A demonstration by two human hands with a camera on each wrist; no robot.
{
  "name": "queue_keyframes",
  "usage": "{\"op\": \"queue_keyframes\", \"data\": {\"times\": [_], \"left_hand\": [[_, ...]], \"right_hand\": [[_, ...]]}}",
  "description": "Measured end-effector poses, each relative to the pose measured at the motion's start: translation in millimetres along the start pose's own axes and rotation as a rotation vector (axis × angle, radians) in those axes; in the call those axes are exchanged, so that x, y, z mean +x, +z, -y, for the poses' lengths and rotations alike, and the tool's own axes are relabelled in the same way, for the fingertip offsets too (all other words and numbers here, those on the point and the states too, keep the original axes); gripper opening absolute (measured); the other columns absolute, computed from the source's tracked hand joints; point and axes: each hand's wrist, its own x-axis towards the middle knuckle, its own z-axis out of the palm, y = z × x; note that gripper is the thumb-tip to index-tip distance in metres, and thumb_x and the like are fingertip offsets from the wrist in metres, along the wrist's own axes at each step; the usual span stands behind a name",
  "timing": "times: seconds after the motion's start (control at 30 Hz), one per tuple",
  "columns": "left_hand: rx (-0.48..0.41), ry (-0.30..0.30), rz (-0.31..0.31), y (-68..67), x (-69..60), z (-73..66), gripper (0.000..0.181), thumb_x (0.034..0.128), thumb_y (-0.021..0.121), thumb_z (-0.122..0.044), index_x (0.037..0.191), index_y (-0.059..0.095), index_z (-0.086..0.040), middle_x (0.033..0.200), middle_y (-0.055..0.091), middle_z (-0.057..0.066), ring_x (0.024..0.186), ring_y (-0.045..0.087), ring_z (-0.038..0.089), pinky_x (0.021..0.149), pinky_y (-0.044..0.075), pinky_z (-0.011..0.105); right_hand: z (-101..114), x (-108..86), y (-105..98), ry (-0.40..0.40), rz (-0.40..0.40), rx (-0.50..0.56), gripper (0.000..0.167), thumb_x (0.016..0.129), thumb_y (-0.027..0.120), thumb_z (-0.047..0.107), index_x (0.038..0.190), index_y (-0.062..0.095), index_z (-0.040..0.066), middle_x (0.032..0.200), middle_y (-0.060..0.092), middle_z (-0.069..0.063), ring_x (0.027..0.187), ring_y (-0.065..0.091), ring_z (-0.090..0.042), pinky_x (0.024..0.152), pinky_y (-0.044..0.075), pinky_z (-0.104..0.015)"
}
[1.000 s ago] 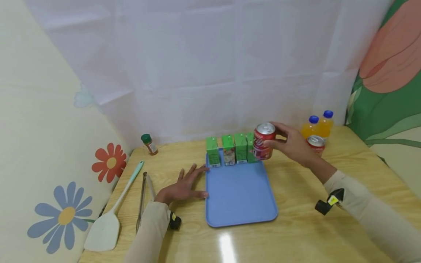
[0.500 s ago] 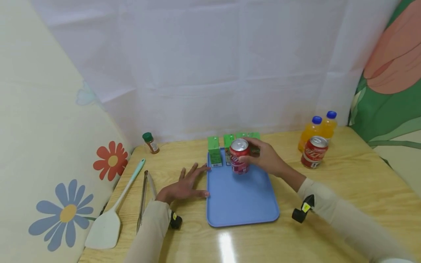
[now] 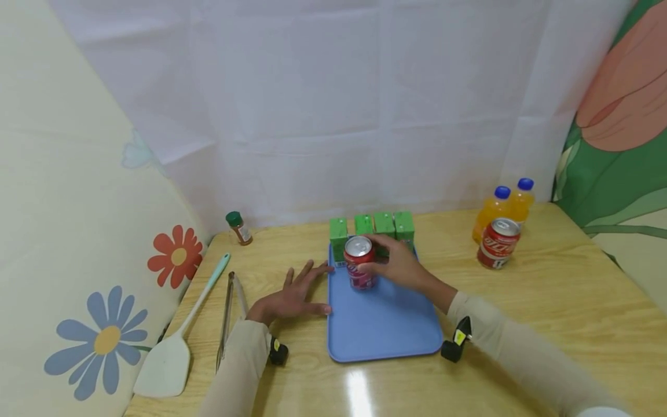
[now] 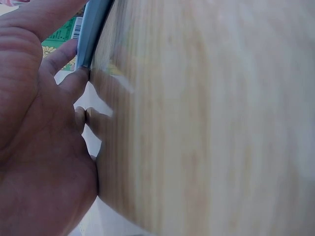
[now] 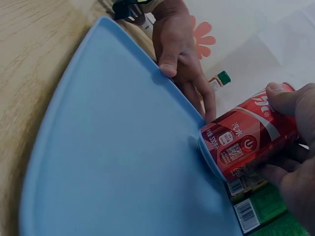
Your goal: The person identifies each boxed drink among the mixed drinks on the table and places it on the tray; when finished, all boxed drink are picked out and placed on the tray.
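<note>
Touching blue tray's (image 3: 385,327) left rim with left hand (image 3: 289,300), spread. Gripping red can (image 3: 359,263) in right hand (image 3: 403,265) above tray's left half; can't tell if seated. Got four green cartons (image 3: 384,223) lined up behind. Probably leaves second can (image 3: 498,244), two orange bottles (image 3: 492,213) off-tray at right.

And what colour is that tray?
The tray is plain blue, seen best in the right wrist view.

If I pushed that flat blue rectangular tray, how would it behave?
The blue tray is probably stiff: its raised rim looks unbent. It would likely slide, since the pale wooden table looks smooth and shiny. A sharp jolt might tip the upright green box-shaped cartons at its far end.
</note>
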Motion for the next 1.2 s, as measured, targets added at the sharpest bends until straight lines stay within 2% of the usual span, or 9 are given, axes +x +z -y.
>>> {"op": "queue_keyframes", "data": {"times": [0.23, 0.47, 0.87, 1.2], "left_hand": [[0.005, 0.002, 0.007, -0.4, -0.5, 0.4, 0.088, 0.0899, 0.07, -0.055, 0.16, 0.022, -0.03, 0.169, 0.006, 0.007, 0.152, -0.014, 0.035, 0.114, -0.019, 0.061], [0.006, 0.028, 0.005, -0.8, 0.6, 0.8, 0.088, 0.0904, 0.07, -0.054, 0.159, 0.023, -0.026, 0.169, 0.007, 0.007, 0.152, -0.013, 0.036, 0.114, -0.018, 0.063], [0.001, 0.007, 0.016, -1.9, 0.8, 2.2, 0.092, 0.0893, 0.07, -0.056, 0.161, 0.02, -0.026, 0.169, 0.004, 0.007, 0.152, -0.014, 0.034, 0.114, -0.02, 0.06], [-0.013, 0.011, 0.014, -2.1, 0.7, -1.1, 0.09, 0.0899, 0.071, -0.052, 0.16, 0.023, -0.025, 0.169, 0.005, 0.007, 0.152, -0.014, 0.035, 0.113, -0.021, 0.06]], "right_hand": [[-3.2, 1.0, 10.7, 0.006, -0.003, 0.044, 0.072, 0.08, 0.086, 0.034, 0.143, 0.055, 0.015, 0.135, 0.06, -0.004, 0.122, 0.059, -0.024, 0.098, 0.052, -0.037], [-2.6, 1.2, 17.6, 0.02, 0.007, 0.085, 0.074, 0.081, 0.086, 0.032, 0.144, 0.053, 0.015, 0.138, 0.058, -0.005, 0.127, 0.056, -0.025, 0.1, 0.05, -0.033], [-3.8, 3.4, 15.1, 0.09, 0.081, 0.052, 0.076, 0.081, 0.084, 0.042, 0.147, 0.048, 0.026, 0.142, 0.054, 0.004, 0.135, 0.049, -0.021, 0.11, 0.041, -0.04], [-2.5, -1.3, 6.2, 0.053, 0.154, 0.067, 0.08, 0.085, 0.082, 0.03, 0.153, 0.039, 0.025, 0.147, 0.05, -0.002, 0.135, 0.048, -0.022, 0.11, 0.042, -0.041]]}}
